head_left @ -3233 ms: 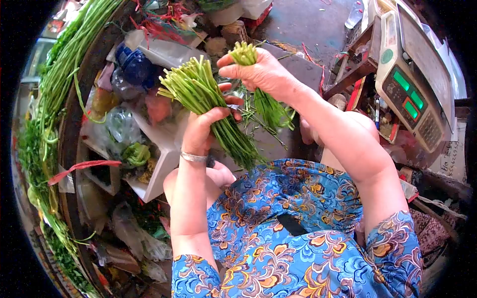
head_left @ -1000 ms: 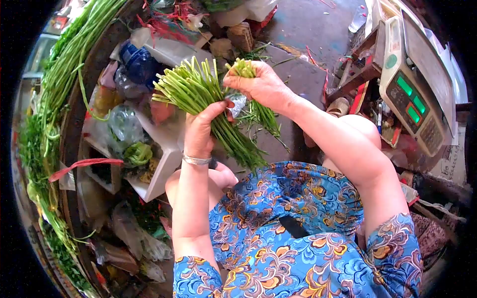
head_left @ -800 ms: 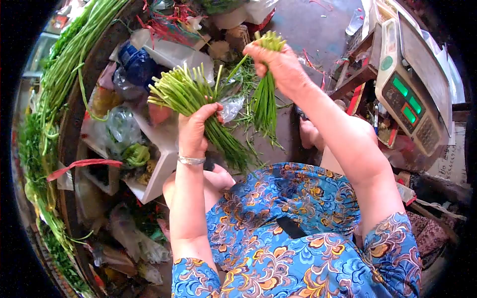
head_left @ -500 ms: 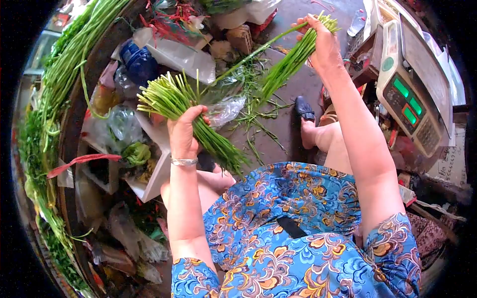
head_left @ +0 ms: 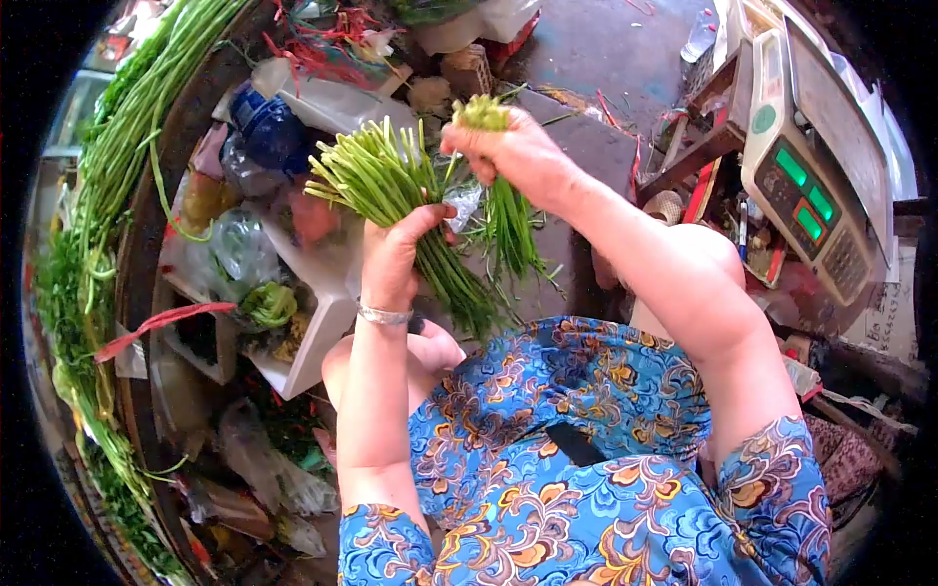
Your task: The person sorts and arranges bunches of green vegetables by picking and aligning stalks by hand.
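In the head view my left hand (head_left: 391,256), with a bracelet at the wrist, is wrapped around a thick bundle of green stalks (head_left: 376,176). Its pale cut ends fan out toward the upper left, and thin darker ends hang down toward my lap. Close beside it, my right hand (head_left: 518,156) is closed around a smaller bunch of green stalks (head_left: 508,230). The pale ends of that bunch stick up above my fist, slightly blurred, while its green ends hang below.
A digital scale (head_left: 801,195) with lit green figures stands at right. Long leafy stems (head_left: 137,137) lie along the curved ledge at left. Plastic bags (head_left: 244,244), a blue container (head_left: 269,127), a white foam piece (head_left: 327,293) and red ties (head_left: 332,44) crowd the left and top.
My right hand has come down and left with its bunch, close to the left hand, and the bunch now hangs more upright. My left hand has shifted slightly right and up.
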`<state>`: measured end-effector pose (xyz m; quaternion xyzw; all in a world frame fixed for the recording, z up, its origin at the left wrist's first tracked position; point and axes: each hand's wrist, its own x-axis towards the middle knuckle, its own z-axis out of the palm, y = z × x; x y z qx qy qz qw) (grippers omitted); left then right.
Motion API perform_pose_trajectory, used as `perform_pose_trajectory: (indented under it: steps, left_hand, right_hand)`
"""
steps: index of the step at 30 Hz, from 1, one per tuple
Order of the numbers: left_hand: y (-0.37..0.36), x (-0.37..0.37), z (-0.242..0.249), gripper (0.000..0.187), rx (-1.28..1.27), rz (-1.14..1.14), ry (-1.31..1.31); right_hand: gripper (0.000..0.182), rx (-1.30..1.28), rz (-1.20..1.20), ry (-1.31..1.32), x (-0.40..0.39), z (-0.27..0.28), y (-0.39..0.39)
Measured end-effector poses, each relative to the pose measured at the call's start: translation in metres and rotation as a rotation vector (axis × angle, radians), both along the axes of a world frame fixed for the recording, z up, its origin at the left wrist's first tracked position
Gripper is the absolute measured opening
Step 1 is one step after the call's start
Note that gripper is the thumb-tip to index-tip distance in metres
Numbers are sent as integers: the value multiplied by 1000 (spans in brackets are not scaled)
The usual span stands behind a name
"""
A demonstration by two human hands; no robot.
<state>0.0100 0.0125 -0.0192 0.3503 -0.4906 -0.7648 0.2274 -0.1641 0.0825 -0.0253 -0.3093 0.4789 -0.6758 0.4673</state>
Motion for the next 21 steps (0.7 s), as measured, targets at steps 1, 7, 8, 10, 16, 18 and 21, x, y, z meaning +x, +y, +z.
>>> perform_pose_trajectory:
  steps: [1, 7, 8, 10, 16, 18, 21]
  left_hand:
    - [-2, 1, -1, 17, -1, 0, 0]
    - [-14, 19, -4, 22, -39, 44, -68]
    - [-15, 21, -3, 19, -30, 77, -69]
    - [-18, 25, -6, 18, -1, 120, -88]
    - [-10, 20, 1, 23, -50, 37, -47]
    - [-7, 14, 2, 24, -63, -4, -49]
    - [-2, 7, 2, 22, -47, -60, -98]
  right_hand:
    - [14, -31, -76, -13, -6, 2, -2]
    - [13, -137, -502, -88, -81, 12, 15]
    - [14, -159, -576, -6, -94, 12, 21]
    - [15, -160, -724, 23, -107, 19, 28]
    - [17, -6, -552, 354, -86, 12, 26]
    - [20, -70, -261, 377, -47, 23, 17]
    - [19, -71, -7, 248, -9, 4, 1]
